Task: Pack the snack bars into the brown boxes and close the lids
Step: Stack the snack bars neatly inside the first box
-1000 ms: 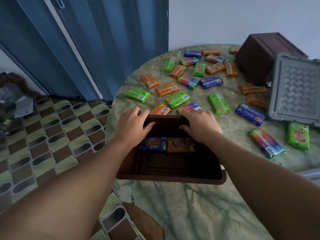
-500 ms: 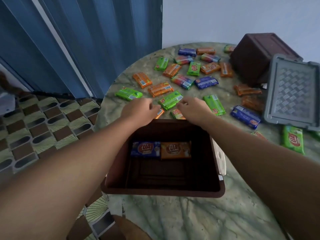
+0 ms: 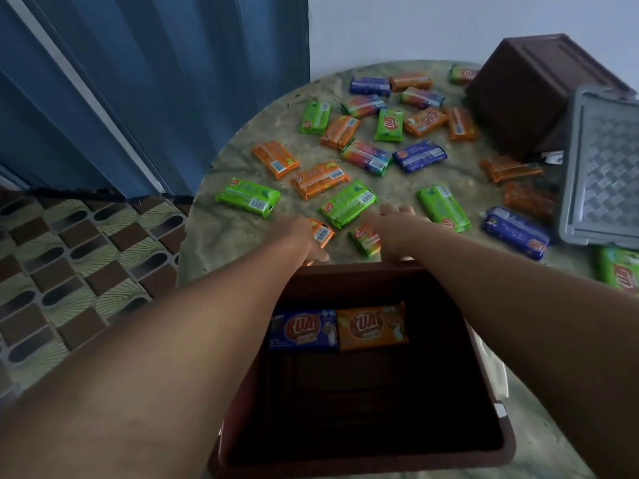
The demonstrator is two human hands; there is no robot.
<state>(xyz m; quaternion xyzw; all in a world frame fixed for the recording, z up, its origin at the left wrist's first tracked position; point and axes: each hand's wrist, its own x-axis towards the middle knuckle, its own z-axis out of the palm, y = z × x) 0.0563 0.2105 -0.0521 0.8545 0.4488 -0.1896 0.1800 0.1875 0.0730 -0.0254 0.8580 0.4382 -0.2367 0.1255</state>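
An open brown box [image 3: 363,466] stands at the near table edge, with a blue bar [image 3: 304,330] and an orange bar [image 3: 371,326] side by side on its floor. Just past its far rim my left hand [image 3: 301,238] lies over an orange snack bar [image 3: 323,233], fingers curled on it and thumb at its near end. My right hand [image 3: 394,229] rests beside a multicoloured bar [image 3: 364,238], fingers stretched toward a green bar [image 3: 347,203]. Several more green, orange, blue and multicoloured bars are scattered over the table.
A second brown box [image 3: 529,95] sits tipped at the back right, and a grey lid [image 3: 605,167] lies next to it. The round marbled table [image 3: 235,236] ends at the left above a patterned floor. A blue folding door [image 3: 155,81] stands behind.
Both hands have left the box's far rim and reached forward onto the bars just beyond it. The view has moved closer over the box.
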